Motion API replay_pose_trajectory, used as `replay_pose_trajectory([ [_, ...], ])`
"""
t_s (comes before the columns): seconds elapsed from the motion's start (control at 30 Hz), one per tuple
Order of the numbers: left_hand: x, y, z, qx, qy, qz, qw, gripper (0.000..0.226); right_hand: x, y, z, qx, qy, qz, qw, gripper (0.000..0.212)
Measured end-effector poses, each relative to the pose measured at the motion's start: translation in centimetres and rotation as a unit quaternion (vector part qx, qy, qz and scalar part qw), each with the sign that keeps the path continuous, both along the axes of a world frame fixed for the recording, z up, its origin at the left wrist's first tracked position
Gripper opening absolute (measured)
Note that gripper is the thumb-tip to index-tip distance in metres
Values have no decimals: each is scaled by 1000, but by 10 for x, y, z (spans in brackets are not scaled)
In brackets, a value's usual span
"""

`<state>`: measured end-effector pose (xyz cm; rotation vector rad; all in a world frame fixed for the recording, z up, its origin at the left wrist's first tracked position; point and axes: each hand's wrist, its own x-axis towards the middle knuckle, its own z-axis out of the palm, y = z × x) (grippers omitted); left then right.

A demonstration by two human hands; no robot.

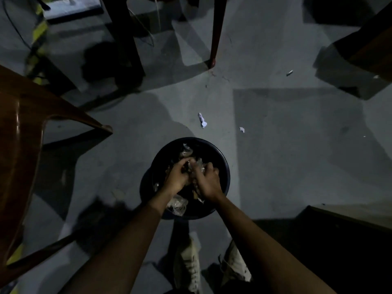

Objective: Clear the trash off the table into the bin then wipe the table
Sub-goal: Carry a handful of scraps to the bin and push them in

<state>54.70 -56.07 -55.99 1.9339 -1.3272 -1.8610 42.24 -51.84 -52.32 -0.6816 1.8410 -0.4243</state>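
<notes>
A round black bin (223, 166) stands on the grey floor directly below me, holding crumpled clear plastic wrappers (177, 205). Both my hands are inside its mouth, pressed together. My left hand (178, 177) and my right hand (209, 182) are closed around a bundle of crinkled plastic trash (196, 167) held between them over the bin. More wrappers (186, 150) lie at the bin's far side. The table top is out of view.
A brown plastic chair (25, 132) stands at the left. Dark table legs (216, 35) rise ahead, and dark furniture (364, 49) sits at the right. Small white paper scraps (202, 120) lie on the floor beyond the bin. My shoes (191, 266) are just below it.
</notes>
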Motion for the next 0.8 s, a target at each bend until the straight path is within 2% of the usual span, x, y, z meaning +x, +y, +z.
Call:
replay_pose_trajectory([
  [0.07,5,-1,1,-23,-5,-3,1000,40,-2,-2,6,39,-22,-23,999,62],
  [0.17,0,-3,7,-26,-35,-13,999,26,-3,-6,14,30,-14,-10,999,48],
  [0.2,-4,-6,14,-12,-12,24,1000,16,-5,-7,14,18,-5,-5,1000,42],
  [0.23,-8,-9,26,16,23,84,996,16,-8,-7,14,6,-2,-5,1000,33],
  [0.3,-13,-13,44,60,62,166,982,36,-13,-7,21,-23,10,-7,1000,21],
  [0.37,-13,-15,56,41,14,114,993,46,-18,-5,29,-61,37,-21,997,26],
  [0.43,-10,-15,64,-18,-97,-29,995,36,-22,-1,33,-73,57,-45,995,36],
  [0.47,-10,-14,66,-70,-156,-118,978,28,-24,0,35,-74,62,-52,994,39],
  [0.5,-9,-12,64,-111,-189,-184,958,30,-26,2,36,-70,64,-51,994,37],
  [0.53,-8,-9,60,-130,-190,-210,950,37,-29,3,37,-66,68,-38,995,33],
  [0.6,-6,-4,59,-112,-140,-169,969,40,-33,7,43,-75,76,6,994,23],
  [0.67,-3,-4,56,-65,-106,-117,985,32,-35,13,49,-96,82,55,990,21],
  [0.73,-1,-5,54,-32,-72,-79,994,28,-34,19,50,-114,96,110,983,25],
  [0.8,2,-6,50,-44,-67,-58,995,33,-32,25,50,-122,110,148,975,34],
])
